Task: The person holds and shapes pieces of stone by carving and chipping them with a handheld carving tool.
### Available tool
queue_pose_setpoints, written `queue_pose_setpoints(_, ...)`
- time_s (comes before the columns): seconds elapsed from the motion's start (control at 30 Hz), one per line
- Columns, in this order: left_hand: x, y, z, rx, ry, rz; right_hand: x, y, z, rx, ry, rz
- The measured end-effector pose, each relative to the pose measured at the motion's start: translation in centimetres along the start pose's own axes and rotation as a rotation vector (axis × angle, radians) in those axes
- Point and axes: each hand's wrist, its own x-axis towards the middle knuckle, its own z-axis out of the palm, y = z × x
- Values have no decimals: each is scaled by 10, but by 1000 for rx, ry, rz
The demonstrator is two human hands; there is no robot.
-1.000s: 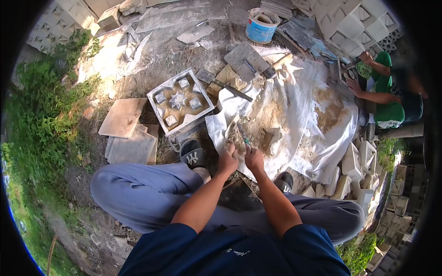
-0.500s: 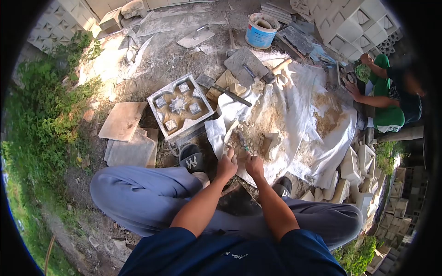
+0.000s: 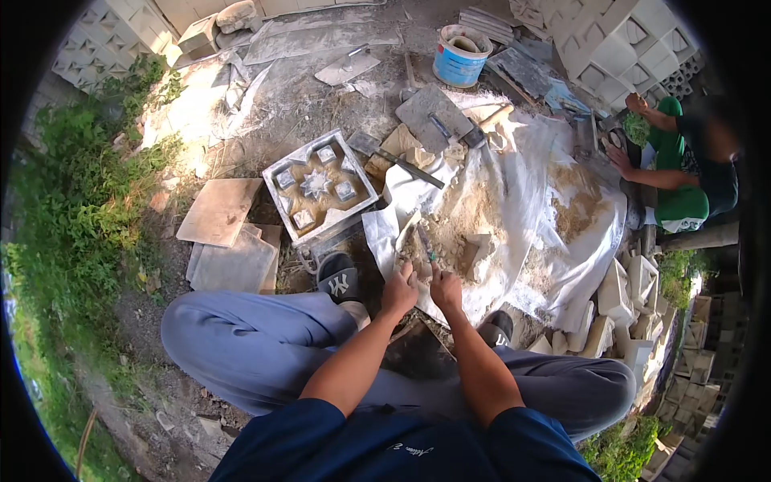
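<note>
My right hand (image 3: 447,291) is closed around a small hand tool with a narrow grey blade (image 3: 423,239) and a green bit near the grip. The blade points away from me over sandy rubble. Just left of it, my left hand (image 3: 399,291) has curled fingers at the near end of a pale, curved strip (image 3: 408,230); whether it grips the strip is hard to see. Both hands are low over a white sheet (image 3: 514,265) strewn with sand and broken chunks. A pale angular block (image 3: 480,255) lies right of the tool.
Left of the sheet lies a square mould (image 3: 320,186) with a star pattern. A hammer-like long-handled tool (image 3: 401,161), a board with a trowel (image 3: 435,118) and a bucket (image 3: 462,56) are farther off. Flat slabs (image 3: 221,210) lie left. Another person (image 3: 679,165) sits right, near stacked blocks (image 3: 614,293).
The whole view has shifted slightly. Both hands stay close together at the same spot, the right one still on the small tool. The other person's hands have barely moved.
</note>
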Motion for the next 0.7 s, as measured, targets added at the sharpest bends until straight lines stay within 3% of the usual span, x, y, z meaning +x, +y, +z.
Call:
queue_pose_setpoints(0.03,-2,-1,-1,-9,24,81,-3,-13,-8,91,20,15)
queue_pose_setpoints(0.13,7,-13,13,-18,-3,-18,-3,-19,-9,162,126,-119)
queue_pose_setpoints(0.27,5,-8,10,-21,34,-7,4,20,15,-39,-1,29)
queue_pose_setpoints(0.47,4,-16,12,6,1,33,-6,-15,-22,77,0,27)
queue_pose_setpoints(0.6,-2,0,0,5,-19,51,-2,14,-5,115,162,-133)
queue_pose_setpoints(0.63,1,0,2,5,-18,60,-1,24,0,-12,93,-37)
queue_pose_setpoints(0.7,4,-1,5,-36,-55,-117,-4,24,-2,-129,40,69)
